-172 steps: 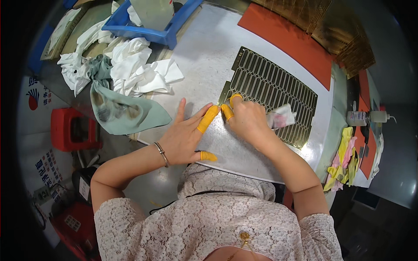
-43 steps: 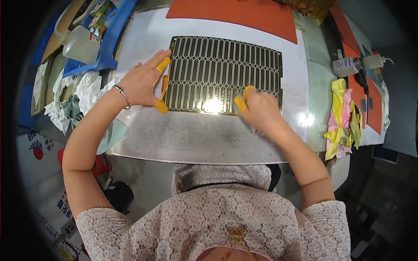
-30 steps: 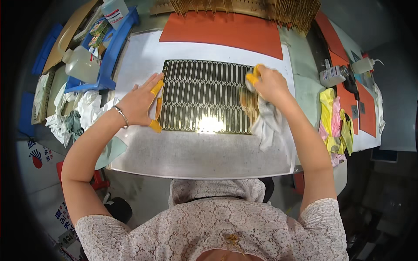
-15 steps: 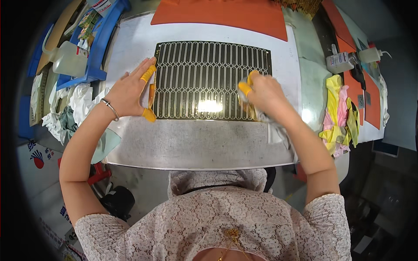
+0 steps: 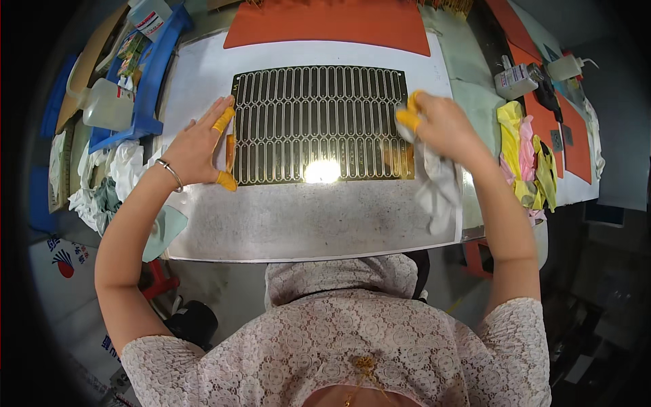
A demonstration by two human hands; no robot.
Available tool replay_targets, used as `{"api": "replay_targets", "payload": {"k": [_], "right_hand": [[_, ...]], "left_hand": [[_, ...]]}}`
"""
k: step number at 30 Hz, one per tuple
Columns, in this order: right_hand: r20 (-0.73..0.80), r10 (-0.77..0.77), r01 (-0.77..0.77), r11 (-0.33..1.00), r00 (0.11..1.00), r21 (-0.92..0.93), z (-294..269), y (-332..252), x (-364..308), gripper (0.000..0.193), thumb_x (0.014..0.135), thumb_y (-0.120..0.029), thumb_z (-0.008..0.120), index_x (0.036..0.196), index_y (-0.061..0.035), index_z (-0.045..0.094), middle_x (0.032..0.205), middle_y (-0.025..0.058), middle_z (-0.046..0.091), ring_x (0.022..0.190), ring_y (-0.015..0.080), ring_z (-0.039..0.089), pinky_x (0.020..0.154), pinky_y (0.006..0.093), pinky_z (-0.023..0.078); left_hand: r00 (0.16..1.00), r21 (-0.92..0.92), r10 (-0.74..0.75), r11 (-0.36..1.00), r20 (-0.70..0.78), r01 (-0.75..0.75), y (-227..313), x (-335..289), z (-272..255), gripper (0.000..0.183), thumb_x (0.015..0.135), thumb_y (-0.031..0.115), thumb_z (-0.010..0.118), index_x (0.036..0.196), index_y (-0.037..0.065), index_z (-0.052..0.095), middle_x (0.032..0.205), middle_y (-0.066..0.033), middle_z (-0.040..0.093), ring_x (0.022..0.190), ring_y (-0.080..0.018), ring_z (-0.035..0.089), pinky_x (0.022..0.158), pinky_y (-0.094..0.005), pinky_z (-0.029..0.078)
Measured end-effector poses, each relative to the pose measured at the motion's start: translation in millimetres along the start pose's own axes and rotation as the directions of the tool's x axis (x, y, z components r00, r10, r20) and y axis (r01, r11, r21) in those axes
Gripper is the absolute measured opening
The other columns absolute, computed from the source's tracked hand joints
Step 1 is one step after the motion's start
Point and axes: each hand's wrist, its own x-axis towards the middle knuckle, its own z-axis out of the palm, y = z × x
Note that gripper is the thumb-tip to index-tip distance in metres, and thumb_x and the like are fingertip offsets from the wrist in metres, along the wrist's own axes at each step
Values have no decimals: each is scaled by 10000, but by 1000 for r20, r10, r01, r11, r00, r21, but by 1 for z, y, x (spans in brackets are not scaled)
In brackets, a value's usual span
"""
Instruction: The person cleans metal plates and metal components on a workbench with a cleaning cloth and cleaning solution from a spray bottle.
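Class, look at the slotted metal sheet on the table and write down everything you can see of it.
The metal sheet is a thin, dark rectangle with a brassy shine, punched with rows of long rounded slots. It lies flat on a pale grey mat, long side towards the person, with a bright glare near its front edge. The left hand, fingertips capped in yellow, presses its left edge; the right hand holds a white cloth against its right edge.

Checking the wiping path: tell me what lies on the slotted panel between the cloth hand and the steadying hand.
Nothing visible does. The slotted metal panel is bare between the right hand with the white cloth and the left hand at its left edge.
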Motion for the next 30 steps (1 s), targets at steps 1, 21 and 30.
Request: {"api": "replay_targets", "payload": {"k": [1, 21, 30], "right_hand": [[-94, 1, -1, 1000, 996, 4, 2, 11, 23, 349, 770, -347, 570, 762, -1, 530, 668, 173, 582, 653, 346, 561, 589, 410, 427], [83, -90, 89, 996, 992, 13, 47, -8, -40, 298, 801, -280, 534, 717, -1, 471, 566, 193, 546, 571, 370, 550, 566, 451, 428], [27, -29, 30, 999, 999, -29, 6, 25, -79, 323, 793, -349, 513, 865, -33, 523, 720, 213, 576, 687, 378, 559, 588, 454, 426]], "left_hand": [[1000, 12, -1, 1000, 10, 1, 2, 3, -3, 936, 470, 281, 775, 1206, -97, 337, 1405, -86, 126, 1277, -252, 212, 951, -492, 328], [1000, -11, 4, 1000, 14, -4, -1, 11, 0, 917, 483, 267, 769, 1215, -74, 332, 1407, -85, 139, 1267, -240, 238, 958, -468, 324], [991, -141, -50, 989, -123, 32, -11, -15, 15, 1151, 435, 456, 779, 1317, 23, 179, 1385, -212, 96, 1123, -398, 390, 951, -424, 329]]}}
